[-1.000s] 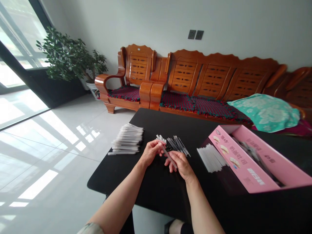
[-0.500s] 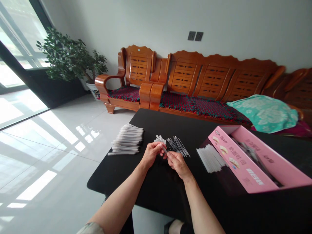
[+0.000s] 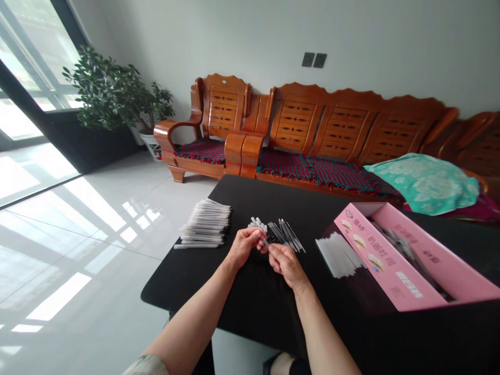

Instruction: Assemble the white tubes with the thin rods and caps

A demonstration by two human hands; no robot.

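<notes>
1. The left hand (image 3: 244,247), fingers nearly closed, pinches a thin, smooth plastic tube (image 3: 264,241) above the middle of the black table (image 3: 250,194).
2. The tube's long axis slants down toward the right hand (image 3: 287,264), its curled fingers close by; whether they grip it, I cannot tell.
3. A bundle of straight white sticks (image 3: 205,224) lies on the table's left, thin dark rods (image 3: 285,235) at its middle, and a pink cardboard box (image 3: 390,255) on its right.

Compared with earlier frames: right hand (image 3: 287,265) raised, now just beside left hand (image 3: 244,247). Long diagonal run of white tube (image 3: 264,241) no longer showing between the two; only a short tip visible at left hand.
</notes>
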